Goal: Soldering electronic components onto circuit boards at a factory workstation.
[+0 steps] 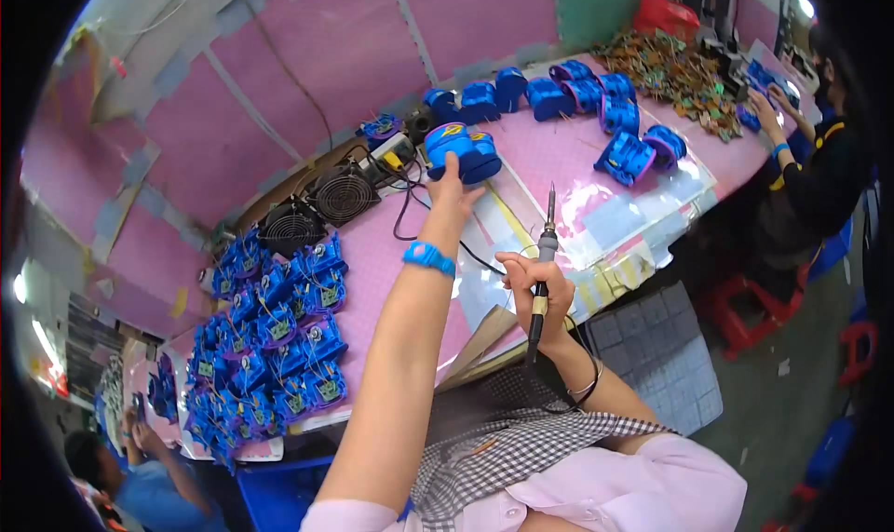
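My left arm stretches forward over the table, and my left hand (450, 195) is at a blue plastic housing (449, 143) with a yellow mark and purple rim. One finger lies against its near side and the thumb sticks out to the right; the remaining fingers are mostly hidden. A second blue housing (482, 160) stands right beside it. Closed around a soldering iron (542, 285), my right hand (548, 295) keeps it upright near the table's front edge, tip upward. The iron's cord hangs down past my right wrist.
Several blue housings (551, 98) stand in a curve at the back. Open blue units with circuit boards (270, 336) crowd the left. Two black fans (343, 195) sit near the wall. Loose parts (675, 71) are heaped at far right. Co-workers sit on both sides; a red stool (750, 313) stands right.
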`<state>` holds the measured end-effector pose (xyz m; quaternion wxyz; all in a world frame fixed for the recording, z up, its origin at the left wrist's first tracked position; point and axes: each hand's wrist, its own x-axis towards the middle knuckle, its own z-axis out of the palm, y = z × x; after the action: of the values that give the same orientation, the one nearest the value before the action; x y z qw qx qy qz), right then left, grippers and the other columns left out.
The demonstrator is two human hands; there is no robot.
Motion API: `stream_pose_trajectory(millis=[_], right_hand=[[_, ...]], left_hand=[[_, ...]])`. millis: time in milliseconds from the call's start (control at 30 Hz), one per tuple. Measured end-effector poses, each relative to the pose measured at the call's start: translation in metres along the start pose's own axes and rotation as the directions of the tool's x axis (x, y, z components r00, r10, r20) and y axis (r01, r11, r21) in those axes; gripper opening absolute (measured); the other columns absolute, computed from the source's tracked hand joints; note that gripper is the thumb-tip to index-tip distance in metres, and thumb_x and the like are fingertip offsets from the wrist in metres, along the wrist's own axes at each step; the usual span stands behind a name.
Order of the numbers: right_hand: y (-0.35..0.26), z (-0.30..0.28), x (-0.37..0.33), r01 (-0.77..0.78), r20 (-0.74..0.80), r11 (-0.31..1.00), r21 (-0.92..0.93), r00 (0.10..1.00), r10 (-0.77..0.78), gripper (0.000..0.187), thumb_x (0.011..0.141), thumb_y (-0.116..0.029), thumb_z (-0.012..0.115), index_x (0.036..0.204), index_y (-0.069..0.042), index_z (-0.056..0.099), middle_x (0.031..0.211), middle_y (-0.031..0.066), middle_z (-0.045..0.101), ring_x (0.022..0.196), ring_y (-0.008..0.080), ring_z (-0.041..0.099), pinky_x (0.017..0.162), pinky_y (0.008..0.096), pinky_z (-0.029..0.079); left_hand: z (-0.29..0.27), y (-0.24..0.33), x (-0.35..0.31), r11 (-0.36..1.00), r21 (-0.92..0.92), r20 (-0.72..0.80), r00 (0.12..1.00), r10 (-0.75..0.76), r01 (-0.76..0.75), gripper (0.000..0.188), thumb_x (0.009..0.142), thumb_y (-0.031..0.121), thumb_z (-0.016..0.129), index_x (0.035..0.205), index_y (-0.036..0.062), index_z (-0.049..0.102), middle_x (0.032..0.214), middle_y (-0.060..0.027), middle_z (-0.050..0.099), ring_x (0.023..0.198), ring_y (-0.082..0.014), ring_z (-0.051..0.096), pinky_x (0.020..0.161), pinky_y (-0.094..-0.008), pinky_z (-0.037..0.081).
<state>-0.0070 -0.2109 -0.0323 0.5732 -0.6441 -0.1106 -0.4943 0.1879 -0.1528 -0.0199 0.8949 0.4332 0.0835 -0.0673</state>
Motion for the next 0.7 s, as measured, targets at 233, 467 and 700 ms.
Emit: stream_pose_trajectory(millis=[233, 467, 700], right_hand=[[0.002, 0.013, -0.003, -0.004, -0.019, 1.000, 0.030, 1.000, 0.005, 0.026, 0.087, 0.003, 0.063, 0.079, -0.006, 0.040, 0.086, 0.0212, 0.070, 0.055, 0.0109, 0.060, 0.049, 0.0229, 0.047], [0.003, 0.029, -0.003, -0.013, -0.006, 0.994, 0.109, 1.000, 0.014, 0.019, 0.086, 0.009, 0.054, 0.078, -0.006, 0.045, 0.072, 0.0096, 0.057, 0.063, 0.0177, 0.055, 0.062, 0.0315, 0.051], [0.015, 0.027, -0.007, 0.051, 0.174, 0.992, -0.115, 0.984, -0.031, 0.019, 0.089, 0.002, 0.058, 0.083, -0.004, 0.041, 0.092, 0.0246, 0.068, 0.062, 0.0212, 0.060, 0.058, 0.0288, 0.050]], left_hand=[[-0.009, 0.040, 0.036, 0.907, 0.333, -0.201, 0.959, -0.199, 0.258, 0.094, 0.077, 0.041, 0.077, 0.141, 0.0043, 0.018, 0.139, -0.0209, 0.037, 0.122, -0.0436, 0.045, 0.083, -0.0618, 0.051], [-0.093, 0.161, -0.168, 0.806, 0.469, 0.402, 0.900, 0.169, -0.361, 0.052, 0.089, 0.026, 0.066, 0.131, 0.0025, 0.046, 0.118, -0.0151, 0.060, 0.101, -0.0220, 0.062, 0.087, -0.0328, 0.052], [-0.359, 0.225, -0.434, 0.424, 0.795, -0.447, 0.054, 0.893, -0.434, 0.021, 0.096, 0.020, 0.054, 0.092, 0.0009, 0.062, 0.078, -0.0052, 0.058, 0.065, -0.0127, 0.056, 0.064, -0.0254, 0.049]])
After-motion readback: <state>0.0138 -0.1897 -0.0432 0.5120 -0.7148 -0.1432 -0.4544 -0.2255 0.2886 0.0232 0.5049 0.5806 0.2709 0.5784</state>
